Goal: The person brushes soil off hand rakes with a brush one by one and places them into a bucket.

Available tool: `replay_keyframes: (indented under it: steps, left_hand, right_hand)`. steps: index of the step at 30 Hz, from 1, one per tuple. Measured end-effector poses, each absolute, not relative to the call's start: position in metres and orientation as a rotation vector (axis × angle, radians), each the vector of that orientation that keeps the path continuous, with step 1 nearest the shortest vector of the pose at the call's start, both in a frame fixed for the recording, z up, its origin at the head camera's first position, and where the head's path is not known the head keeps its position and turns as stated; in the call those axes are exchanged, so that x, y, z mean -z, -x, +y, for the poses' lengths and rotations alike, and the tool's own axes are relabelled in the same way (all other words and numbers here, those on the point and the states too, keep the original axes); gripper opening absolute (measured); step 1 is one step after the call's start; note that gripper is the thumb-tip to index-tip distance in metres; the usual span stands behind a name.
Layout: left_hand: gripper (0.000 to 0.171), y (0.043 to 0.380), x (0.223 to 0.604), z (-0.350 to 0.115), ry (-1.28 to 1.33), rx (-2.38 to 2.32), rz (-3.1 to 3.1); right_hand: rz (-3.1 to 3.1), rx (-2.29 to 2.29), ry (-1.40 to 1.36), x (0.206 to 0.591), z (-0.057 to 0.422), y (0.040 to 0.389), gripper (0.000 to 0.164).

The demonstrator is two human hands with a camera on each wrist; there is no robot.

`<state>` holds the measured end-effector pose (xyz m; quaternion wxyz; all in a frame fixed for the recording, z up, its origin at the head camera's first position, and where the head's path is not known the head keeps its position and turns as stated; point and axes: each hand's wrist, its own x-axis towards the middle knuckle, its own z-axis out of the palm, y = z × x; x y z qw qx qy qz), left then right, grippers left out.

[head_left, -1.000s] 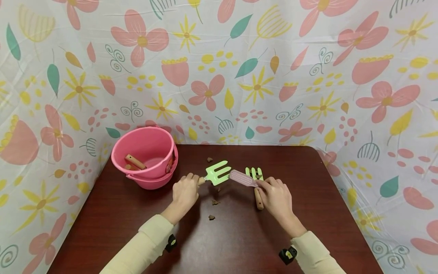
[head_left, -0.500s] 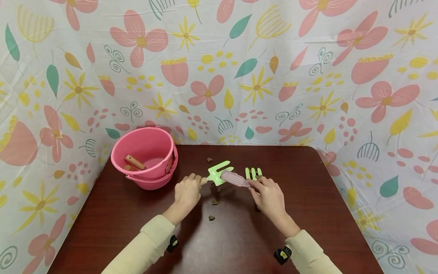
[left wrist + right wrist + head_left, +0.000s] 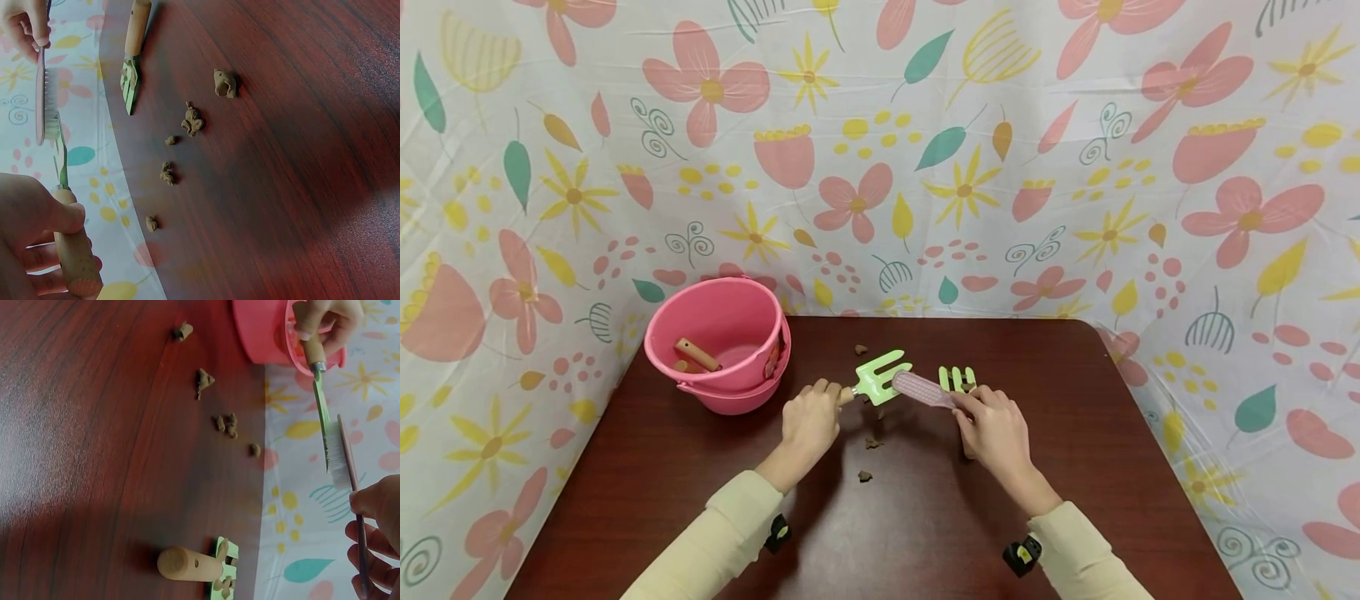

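Note:
My left hand point(image 3: 810, 425) grips the wooden handle of a small light-green garden fork point(image 3: 872, 385), held above the table with its tines toward the right. In my right hand point(image 3: 997, 429) is a pink brush point(image 3: 923, 389), pinched by its handle. Its white bristles point(image 3: 337, 453) face the fork's head and touch it, as the right wrist view shows. A second green garden fork point(image 3: 955, 379) lies on the table beneath my right hand, which partly covers it. Brown clumps point(image 3: 223, 586) rest on that fork's head.
Several brown clumps point(image 3: 192, 120) lie scattered on the dark wooden table point(image 3: 700, 517). At the back left stand stacked pink buckets point(image 3: 715, 304), with a wooden-handled tool point(image 3: 697, 354) in the upper one. A flowered cloth point(image 3: 880, 167) hangs behind the table.
The brush has swept left over the fork's head, then shifted slightly back to the right. My left hand and its fork have moved a little to the right.

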<state>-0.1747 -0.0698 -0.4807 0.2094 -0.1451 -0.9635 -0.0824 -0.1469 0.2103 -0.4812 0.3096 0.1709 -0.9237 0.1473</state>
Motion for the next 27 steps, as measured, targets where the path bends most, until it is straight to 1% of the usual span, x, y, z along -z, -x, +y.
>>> replay_keyframes:
  steps: [9,21,27]
  left_hand:
    - [0.02,0.175,0.477,-0.07,0.408,0.238,-2.69]
    - [0.018,0.177,0.482,-0.078,0.371,0.249,-2.729]
    - [0.018,0.176,0.482,-0.078,0.375,0.249,-2.719]
  right_hand:
    - [-2.412,-0.377,-0.435,0.478,0.216,0.144,0.022]
    - [-2.409,-0.39,-0.39,0.478,0.227,0.146,0.023]
    - [-2.429,-0.378,-0.328,0.477,0.226,0.146,0.023]
